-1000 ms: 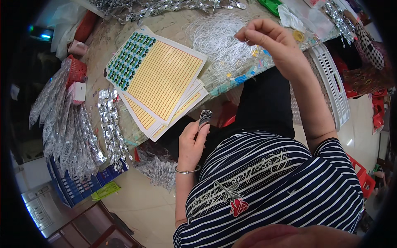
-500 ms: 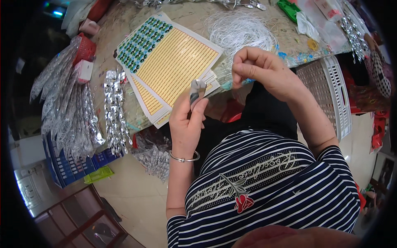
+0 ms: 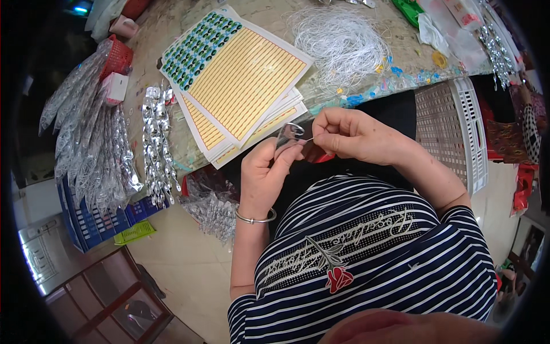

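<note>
Between the thumb and fingers of my left hand (image 3: pixel 264 172) is a small shiny silver piece (image 3: pixel 288 136), its upper end curled over; its exact kind is unclear. My right hand (image 3: pixel 358 136) is closed in a pinch on a thin white string (image 3: pixel 309 140), which reaches across to the silver piece. Both hands are close together just off the table's near edge, above my lap. Beyond them lie sticker sheets (image 3: pixel 246 86), stacked unevenly, with yellow strips and green-blue ovals. A loose tangle of white string (image 3: pixel 341 49) rests to their right.
Silver strands (image 3: pixel 157 143) and clear-wrapped silver bundles (image 3: pixel 94 143) hang over the table's left edge, near a red basket (image 3: pixel 116 59) and a white box (image 3: pixel 116 88). A grey plastic crate (image 3: pixel 444 126) stands at the right. The worktable (image 3: pixel 269 17) is paint-stained.
My right hand has come down and left toward my left hand, bringing the string to the silver piece. My left hand has shifted slightly right and tilted the piece.
</note>
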`<state>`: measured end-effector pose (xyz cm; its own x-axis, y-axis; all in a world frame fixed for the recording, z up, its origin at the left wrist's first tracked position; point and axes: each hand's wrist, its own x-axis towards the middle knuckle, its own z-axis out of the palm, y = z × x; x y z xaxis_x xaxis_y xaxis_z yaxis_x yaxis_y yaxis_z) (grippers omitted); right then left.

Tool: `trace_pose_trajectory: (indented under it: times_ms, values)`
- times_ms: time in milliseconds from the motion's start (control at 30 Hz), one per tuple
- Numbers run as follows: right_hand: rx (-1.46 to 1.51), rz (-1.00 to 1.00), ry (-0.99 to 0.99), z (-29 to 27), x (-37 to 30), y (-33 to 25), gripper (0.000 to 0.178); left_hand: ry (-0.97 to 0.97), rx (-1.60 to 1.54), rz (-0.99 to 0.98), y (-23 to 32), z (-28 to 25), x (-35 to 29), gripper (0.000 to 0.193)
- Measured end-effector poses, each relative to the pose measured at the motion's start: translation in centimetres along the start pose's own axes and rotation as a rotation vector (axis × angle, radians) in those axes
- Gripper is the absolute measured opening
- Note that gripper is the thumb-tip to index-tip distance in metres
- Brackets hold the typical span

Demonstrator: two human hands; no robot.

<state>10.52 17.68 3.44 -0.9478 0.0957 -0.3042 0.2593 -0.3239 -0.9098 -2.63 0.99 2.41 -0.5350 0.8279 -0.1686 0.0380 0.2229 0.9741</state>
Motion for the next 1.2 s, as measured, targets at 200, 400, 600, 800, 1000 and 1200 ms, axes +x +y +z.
trace_pose_trajectory:
  times_ms: [200, 400, 600, 800, 1000, 1200]
  values:
    - [0.021, 0.013, 0.036, -0.2, 0.0, 0.8, 0.007, 0.141, -0.036, -0.061, -1.4, -1.6, -1.4, 0.014]
    - [-0.165, 0.007, 0.114, -1.2, -0.1, 2.1, 0.01, 0.288, -0.068, -0.056, -2.5, -2.2, -1.8, 0.014]
    - [-0.287, 0.051, 0.212, -3.7, -1.0, 4.8, 0.015, 0.306, -0.058, -0.089, -2.9, -2.6, -2.0, 0.016]
    - [-0.803, -0.295, 0.182, -3.4, -0.6, 5.6, 0.022, 0.163, -0.014, -0.094, -2.0, -0.9, -1.3, 0.014]
    - [-0.681, -0.332, 0.08, 1.3, 1.7, 2.7, 0.027, 0.061, -0.081, -0.057, -2.0, 0.5, -1.2, 0.015]
    - [-0.558, -0.306, 0.083, 1.4, 1.6, 3.5, 0.014, 0.063, -0.078, -0.188, -1.3, -0.2, -1.4, 0.016]
